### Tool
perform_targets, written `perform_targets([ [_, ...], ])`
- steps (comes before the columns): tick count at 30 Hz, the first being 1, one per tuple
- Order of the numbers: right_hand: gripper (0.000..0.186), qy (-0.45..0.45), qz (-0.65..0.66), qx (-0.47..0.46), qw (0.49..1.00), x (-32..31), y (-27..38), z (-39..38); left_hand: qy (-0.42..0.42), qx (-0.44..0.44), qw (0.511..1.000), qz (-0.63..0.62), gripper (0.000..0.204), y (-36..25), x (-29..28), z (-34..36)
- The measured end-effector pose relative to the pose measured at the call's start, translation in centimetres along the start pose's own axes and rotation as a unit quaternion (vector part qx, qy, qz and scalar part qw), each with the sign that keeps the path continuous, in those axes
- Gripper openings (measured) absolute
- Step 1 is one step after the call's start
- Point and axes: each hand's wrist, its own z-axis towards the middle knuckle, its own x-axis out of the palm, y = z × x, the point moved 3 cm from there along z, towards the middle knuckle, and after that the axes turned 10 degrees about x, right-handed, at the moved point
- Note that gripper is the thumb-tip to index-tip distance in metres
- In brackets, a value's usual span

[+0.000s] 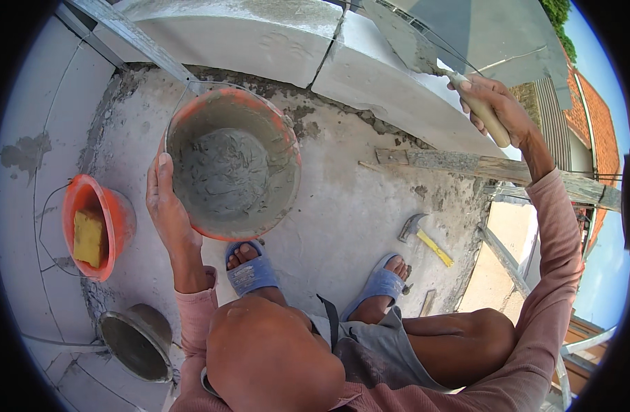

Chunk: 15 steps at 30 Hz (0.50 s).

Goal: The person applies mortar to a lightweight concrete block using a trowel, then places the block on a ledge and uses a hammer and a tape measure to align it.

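My left hand (167, 202) grips the left side of an orange bucket (287, 154), thumb on the rim and fingers outside. Grey wet mortar (229, 172) lies in the bottom, and more is smeared over the inner wall. At the upper right my right hand (497, 110) is closed round the pale handle of a trowel (492, 122). The trowel's wide grey blade points up and left, over the white block wall (397, 89). Mortar coats the blade near the handle. The wire bail of the bucket shows along its far left edge.
A smaller orange bucket (126, 216) holding a yellow sponge (88, 237) stands at the left, near a dark bucket (140, 343). A hammer (425, 238) lies on the concrete floor right of my feet. A wooden plank (459, 165) crosses at the right; a metal bar (133, 38) slants at upper left.
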Motion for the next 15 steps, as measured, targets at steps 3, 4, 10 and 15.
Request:
perform_targets([
  [3, 0.045, 0.050, -0.020, 0.028, 0.998, -0.9, 0.1, 2.0, 0.005, 0.002, 1.000, -0.016, 0.045, 0.7, 0.1, 0.1],
  [4, 0.046, 0.067, -0.023, 0.022, 0.997, -0.7, 0.3, 2.6, -0.004, -0.003, 1.000, 0.001, 0.044, 0.8, -0.2, 0.2],
  [10, 0.051, 0.080, -0.084, 0.055, 0.992, -1.1, 2.3, 4.7, -0.028, -0.013, 0.999, 0.011, 0.043, 1.2, -1.4, 0.7],
  [15, 0.055, 0.084, -0.186, 0.072, 0.976, -2.1, 4.0, 3.1, -0.056, -0.021, 0.998, 0.029, 0.041, 1.3, -1.6, 0.6],
])
